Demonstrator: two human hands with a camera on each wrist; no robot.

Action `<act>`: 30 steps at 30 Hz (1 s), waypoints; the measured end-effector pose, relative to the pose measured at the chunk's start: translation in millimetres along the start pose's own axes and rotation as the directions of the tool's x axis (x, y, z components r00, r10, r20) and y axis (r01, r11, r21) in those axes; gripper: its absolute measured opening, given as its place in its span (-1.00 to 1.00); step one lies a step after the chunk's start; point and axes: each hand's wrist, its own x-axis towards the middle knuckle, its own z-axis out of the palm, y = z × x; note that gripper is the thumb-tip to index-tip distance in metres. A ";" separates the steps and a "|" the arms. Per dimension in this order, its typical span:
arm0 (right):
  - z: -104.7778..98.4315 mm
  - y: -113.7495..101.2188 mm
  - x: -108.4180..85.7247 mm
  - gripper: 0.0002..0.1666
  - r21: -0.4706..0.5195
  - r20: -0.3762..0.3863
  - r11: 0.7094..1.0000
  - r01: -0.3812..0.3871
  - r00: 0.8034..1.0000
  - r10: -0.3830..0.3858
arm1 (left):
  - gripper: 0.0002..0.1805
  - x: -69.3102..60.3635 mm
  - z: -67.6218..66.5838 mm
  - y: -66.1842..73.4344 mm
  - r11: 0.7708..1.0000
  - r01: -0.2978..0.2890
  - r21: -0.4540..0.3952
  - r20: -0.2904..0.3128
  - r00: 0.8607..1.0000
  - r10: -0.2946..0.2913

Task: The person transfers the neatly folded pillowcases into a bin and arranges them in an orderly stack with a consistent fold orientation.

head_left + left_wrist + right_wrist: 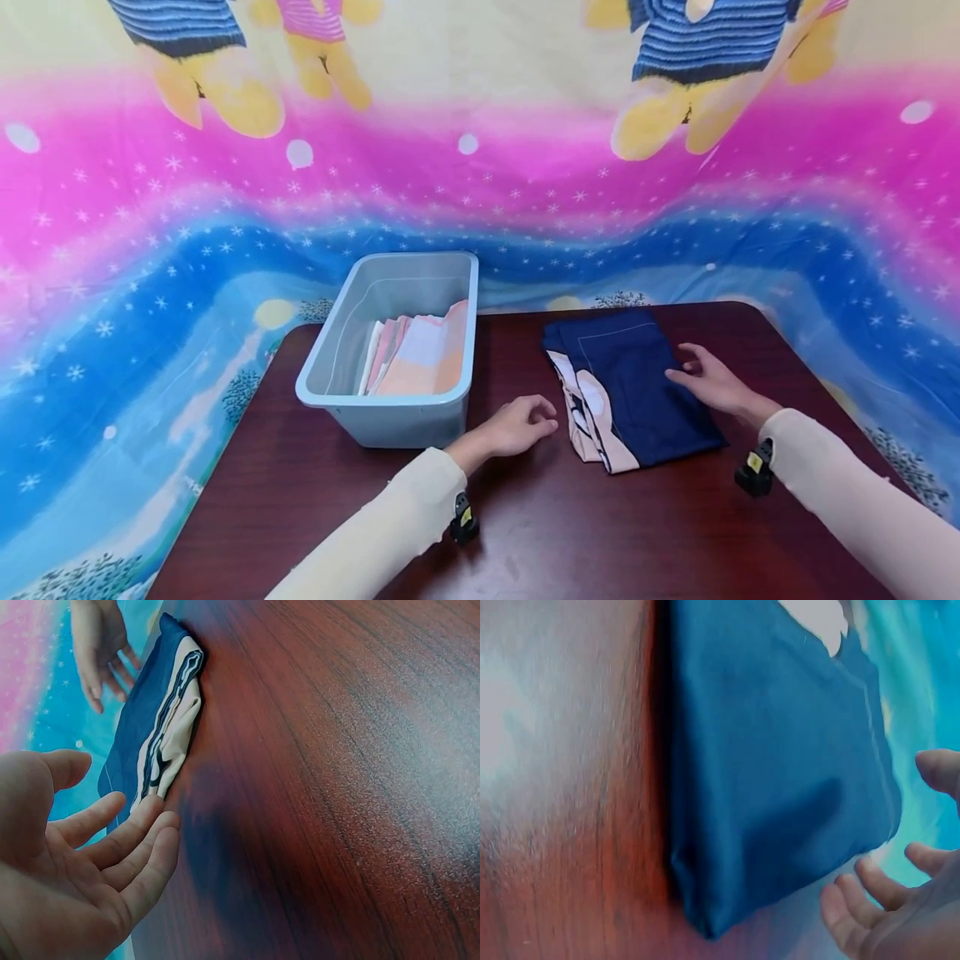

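A folded navy cloth [637, 383] with a pale pink and white printed part along its left side lies on the dark wooden table. Just left of its printed edge is my left hand [517, 425], fingers loosely bent and holding nothing. My right hand [712, 379] hovers by the cloth's right edge, its fingers spread and grasping nothing. In the left wrist view the layered folds of the cloth [176, 712] show beyond the left fingers. From the right wrist, the cloth's smooth navy side [780, 750] appears, with the right hand [900, 900] beside its corner.
A grey-blue plastic bin [405, 421] stands left of the cloth, holding several folded pink, white and peach cloths [420, 350]. Behind the table [570, 533] hangs a printed fabric backdrop [480, 192], which also runs down both sides.
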 end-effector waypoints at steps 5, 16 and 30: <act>-5.3 17.7 7.8 0.04 0.077 0.089 0.989 -0.125 0.989 0.118 | -0.74 2.0 0.5 -0.6 1.000 -0.002 0.009 0.004 1.000 0.002; -4.4 32.8 17.8 0.08 0.393 0.360 0.890 -0.231 0.929 0.082 | -0.73 2.2 0.0 -5.4 1.000 -0.007 0.020 0.004 1.000 0.007; 6.5 36.0 16.3 -0.24 0.451 0.353 0.868 -0.207 0.935 0.039 | -0.48 12.6 9.9 -4.4 0.988 0.033 -0.149 -0.051 0.998 -0.041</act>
